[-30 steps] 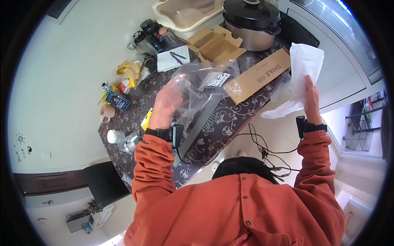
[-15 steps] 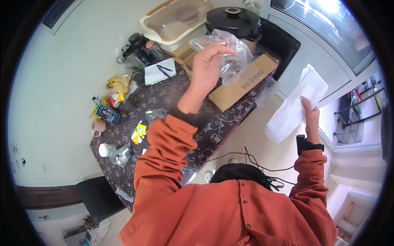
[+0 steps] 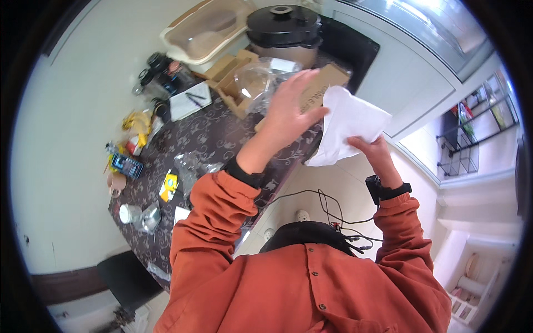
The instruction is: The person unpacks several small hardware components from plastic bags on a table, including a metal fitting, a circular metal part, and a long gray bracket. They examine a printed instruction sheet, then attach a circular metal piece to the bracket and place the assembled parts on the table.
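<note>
White paper sheet [image 3: 350, 125], crumpled and partly folded, hangs in the air just past the tabletop's near edge, in the upper middle of the head view. The right hand [image 3: 375, 152] holds it from below, grip clenched on the sheet's lower edge. The left hand [image 3: 291, 108] is raised with fingers spread and released, its thumb side touching the sheet's left edge; it grasps nothing. Both arms wear orange sleeves, and each wrist carries a dark band.

Behind the left hand lies a clear plastic bag [image 3: 258, 83], resting on an open cardboard box [image 3: 233, 72] and beside a long flat cardboard box [image 3: 322, 83]. A black-lidded cooking pot [image 3: 283, 28] stands at the far end of the dark patterned tabletop [image 3: 211, 144], with a beige lidded container [image 3: 208, 30] to its left. Farther left sit a white notepad with a pen [image 3: 189, 100], a yellow item [image 3: 139, 122], a small yellow packet [image 3: 168, 186], a pink mug [image 3: 116, 183] and crumpled clear wrapping [image 3: 191, 166]. Black cables [image 3: 327, 205] trail below the hands.
</note>
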`<state>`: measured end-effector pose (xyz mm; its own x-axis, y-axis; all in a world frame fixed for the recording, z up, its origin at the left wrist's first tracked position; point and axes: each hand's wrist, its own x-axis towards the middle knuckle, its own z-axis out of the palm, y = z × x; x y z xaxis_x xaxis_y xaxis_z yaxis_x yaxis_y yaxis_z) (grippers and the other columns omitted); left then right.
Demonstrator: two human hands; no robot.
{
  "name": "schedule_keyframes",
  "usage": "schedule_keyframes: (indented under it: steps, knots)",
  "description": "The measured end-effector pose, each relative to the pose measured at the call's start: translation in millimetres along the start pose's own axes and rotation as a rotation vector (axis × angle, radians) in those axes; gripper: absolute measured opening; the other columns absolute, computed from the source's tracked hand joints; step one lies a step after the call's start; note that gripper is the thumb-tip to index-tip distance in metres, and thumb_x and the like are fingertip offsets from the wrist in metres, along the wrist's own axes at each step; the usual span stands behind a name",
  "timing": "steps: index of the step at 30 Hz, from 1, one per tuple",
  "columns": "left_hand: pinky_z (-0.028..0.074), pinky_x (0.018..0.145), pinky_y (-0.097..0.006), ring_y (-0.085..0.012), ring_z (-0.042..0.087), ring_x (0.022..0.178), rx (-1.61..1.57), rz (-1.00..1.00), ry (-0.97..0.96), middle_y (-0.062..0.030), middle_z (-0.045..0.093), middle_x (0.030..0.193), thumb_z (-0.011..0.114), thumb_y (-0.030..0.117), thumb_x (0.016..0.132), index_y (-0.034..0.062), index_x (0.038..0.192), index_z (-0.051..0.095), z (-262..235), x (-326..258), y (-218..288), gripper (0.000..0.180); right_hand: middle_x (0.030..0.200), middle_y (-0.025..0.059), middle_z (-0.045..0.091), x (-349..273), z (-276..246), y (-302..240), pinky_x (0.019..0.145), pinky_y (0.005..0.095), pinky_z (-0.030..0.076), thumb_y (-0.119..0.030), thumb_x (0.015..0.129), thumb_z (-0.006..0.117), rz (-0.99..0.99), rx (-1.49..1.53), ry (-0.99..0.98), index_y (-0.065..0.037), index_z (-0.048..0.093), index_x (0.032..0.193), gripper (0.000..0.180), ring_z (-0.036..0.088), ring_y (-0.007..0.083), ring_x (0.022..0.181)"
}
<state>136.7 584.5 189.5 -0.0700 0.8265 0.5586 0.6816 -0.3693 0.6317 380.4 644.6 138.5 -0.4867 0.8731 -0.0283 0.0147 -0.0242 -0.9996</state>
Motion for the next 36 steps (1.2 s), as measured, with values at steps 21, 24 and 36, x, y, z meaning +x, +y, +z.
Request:
schedule_keyframes:
  steps: [21,24,36]
  knots:
    - [0.047,0.080,-0.025,-0.0096,0.060,0.094,-0.660,-0.580,-0.270,-0.0075,0.067,0.102,0.077,0.015,0.074,-0.0025,0.131,0.046,-123,-252,-10,0.067,0.131,0.0099,0.052,-16,168,23,0.096,0.0370,0.045,-0.025,0.097,0.053,0.316,0.441,-0.282,0.001,0.042,0.133,0.046,0.053,0.0223,0.116]
    - [0.047,0.068,-0.025,-0.0080,0.058,0.076,-0.501,-0.705,-0.267,-0.0031,0.066,0.087,0.070,0.017,0.080,-0.0016,0.106,0.063,-130,-307,-20,0.033,0.131,0.0105,0.052,-15,187,38,0.098,0.0384,0.044,-0.025,0.097,0.054,0.349,0.451,-0.186,0.001,0.043,0.133,0.046,0.052,0.0242,0.118]
    - [0.041,0.047,-0.027,-0.0088,0.050,0.050,-0.225,-0.988,0.421,-0.0033,0.059,0.069,0.063,0.026,0.089,-0.0018,0.096,0.059,-134,-394,-43,0.029,0.097,0.0058,0.058,-32,234,129,0.069,0.0331,0.054,-0.039,0.092,0.060,0.819,0.194,-0.211,-0.005,0.052,0.109,0.039,0.062,0.0199,0.086]
